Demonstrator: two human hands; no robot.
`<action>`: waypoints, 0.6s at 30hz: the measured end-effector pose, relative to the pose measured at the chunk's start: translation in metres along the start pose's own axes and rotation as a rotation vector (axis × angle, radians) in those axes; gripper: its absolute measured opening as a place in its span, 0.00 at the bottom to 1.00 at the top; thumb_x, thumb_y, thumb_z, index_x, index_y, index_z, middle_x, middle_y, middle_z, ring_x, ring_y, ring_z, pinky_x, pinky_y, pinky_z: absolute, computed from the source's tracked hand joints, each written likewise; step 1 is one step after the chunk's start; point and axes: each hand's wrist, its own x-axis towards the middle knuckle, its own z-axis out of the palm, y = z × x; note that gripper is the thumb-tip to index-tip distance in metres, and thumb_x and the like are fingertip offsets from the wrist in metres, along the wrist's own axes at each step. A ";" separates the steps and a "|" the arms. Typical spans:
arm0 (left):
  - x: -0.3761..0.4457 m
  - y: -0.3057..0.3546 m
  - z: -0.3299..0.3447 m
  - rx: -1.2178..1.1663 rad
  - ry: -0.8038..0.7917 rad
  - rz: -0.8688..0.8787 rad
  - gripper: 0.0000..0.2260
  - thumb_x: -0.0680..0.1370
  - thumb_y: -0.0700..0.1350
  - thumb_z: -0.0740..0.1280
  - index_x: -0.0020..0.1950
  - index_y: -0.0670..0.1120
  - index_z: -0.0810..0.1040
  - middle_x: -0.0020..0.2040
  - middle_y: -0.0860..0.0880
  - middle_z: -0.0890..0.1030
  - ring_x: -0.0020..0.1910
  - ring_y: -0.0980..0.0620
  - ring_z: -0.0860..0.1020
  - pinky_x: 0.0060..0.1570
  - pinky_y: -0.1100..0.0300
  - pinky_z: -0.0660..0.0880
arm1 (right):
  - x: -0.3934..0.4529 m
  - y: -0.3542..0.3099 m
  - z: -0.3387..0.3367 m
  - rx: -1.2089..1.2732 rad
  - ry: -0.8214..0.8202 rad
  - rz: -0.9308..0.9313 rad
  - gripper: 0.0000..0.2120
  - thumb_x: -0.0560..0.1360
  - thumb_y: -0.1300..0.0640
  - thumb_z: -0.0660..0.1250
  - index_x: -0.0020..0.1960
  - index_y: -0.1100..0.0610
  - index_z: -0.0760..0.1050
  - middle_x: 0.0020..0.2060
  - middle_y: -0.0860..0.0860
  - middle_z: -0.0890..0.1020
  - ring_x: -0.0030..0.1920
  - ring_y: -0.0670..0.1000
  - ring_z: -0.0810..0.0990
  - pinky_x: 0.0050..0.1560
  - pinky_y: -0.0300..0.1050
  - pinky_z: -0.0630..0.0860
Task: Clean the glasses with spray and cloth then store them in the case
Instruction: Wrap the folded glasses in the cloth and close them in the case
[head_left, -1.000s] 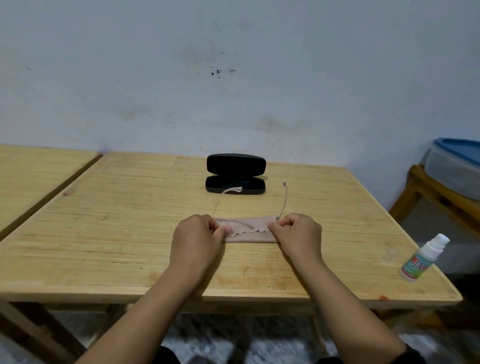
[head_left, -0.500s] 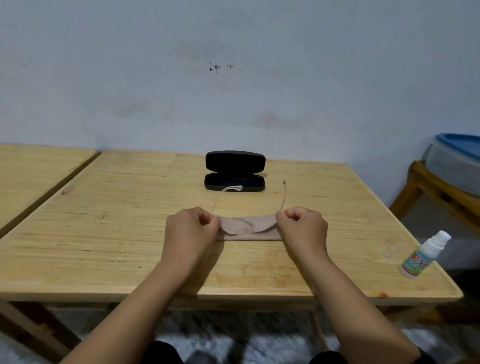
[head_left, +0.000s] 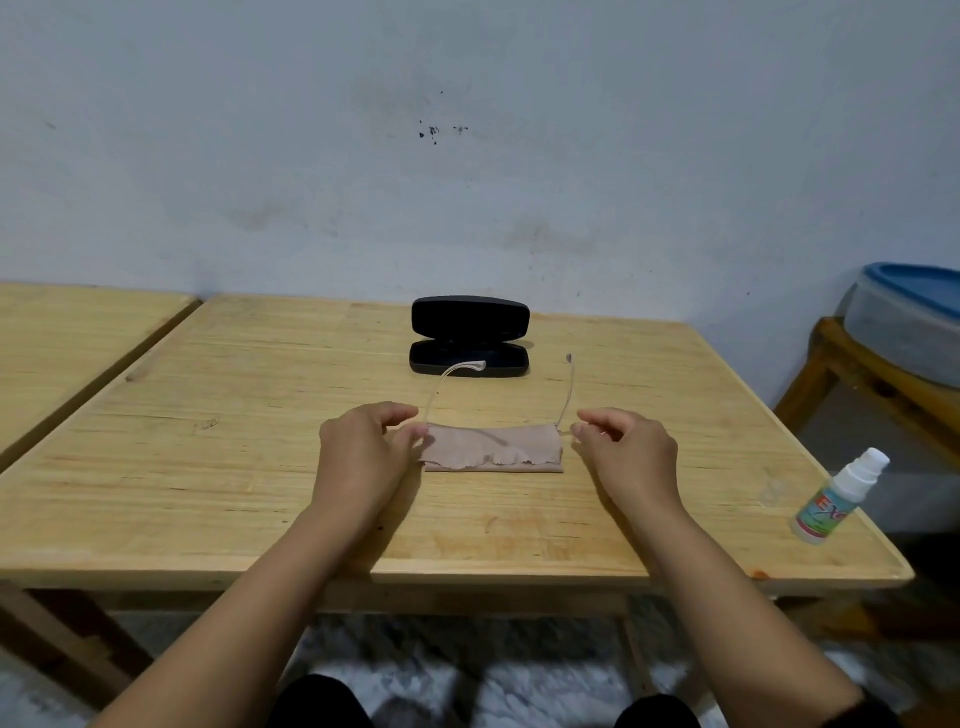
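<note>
A beige cloth (head_left: 491, 449) lies folded over the front of the glasses on the wooden table (head_left: 260, 467). Only the two pale temple arms (head_left: 568, 387) stick out behind it, pointing toward the wall. The lenses are hidden under the cloth. My left hand (head_left: 363, 457) is at the cloth's left end, fingers loosely curled and touching its edge. Just off the cloth's right end is my right hand (head_left: 628, 452), fingers spread, holding nothing. A black glasses case (head_left: 470, 335) stands open behind the glasses. The white spray bottle (head_left: 836, 501) is at the table's front right corner.
A second wooden table (head_left: 78, 332) adjoins on the left. At the right, a grey tub with a blue lid (head_left: 909, 322) rests on a wooden stand. A grey wall rises just behind the case.
Both hands were pinching the ends of the cloth-wrapped glasses; now the fingers have loosened and the hands have drawn apart, leaving cloth and glasses lying on the table.
</note>
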 end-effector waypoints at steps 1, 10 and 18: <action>0.001 0.001 0.001 -0.041 -0.012 0.007 0.11 0.73 0.48 0.70 0.54 0.48 0.81 0.51 0.48 0.83 0.47 0.56 0.77 0.48 0.72 0.69 | 0.002 0.001 0.001 0.005 -0.018 -0.033 0.10 0.73 0.55 0.69 0.54 0.52 0.81 0.45 0.44 0.79 0.44 0.41 0.75 0.42 0.33 0.69; 0.007 -0.002 0.009 -0.196 -0.075 0.035 0.07 0.73 0.44 0.69 0.50 0.50 0.83 0.48 0.53 0.83 0.42 0.66 0.74 0.41 0.78 0.67 | 0.017 0.003 0.007 0.114 -0.209 -0.141 0.05 0.73 0.58 0.70 0.47 0.51 0.82 0.42 0.43 0.82 0.44 0.40 0.78 0.36 0.25 0.70; 0.010 -0.009 0.012 -0.250 -0.075 0.099 0.09 0.74 0.40 0.68 0.53 0.49 0.81 0.47 0.54 0.82 0.39 0.75 0.74 0.41 0.83 0.66 | 0.022 0.000 0.015 -0.067 -0.327 -0.316 0.04 0.73 0.60 0.69 0.46 0.54 0.83 0.39 0.42 0.80 0.40 0.38 0.75 0.40 0.22 0.68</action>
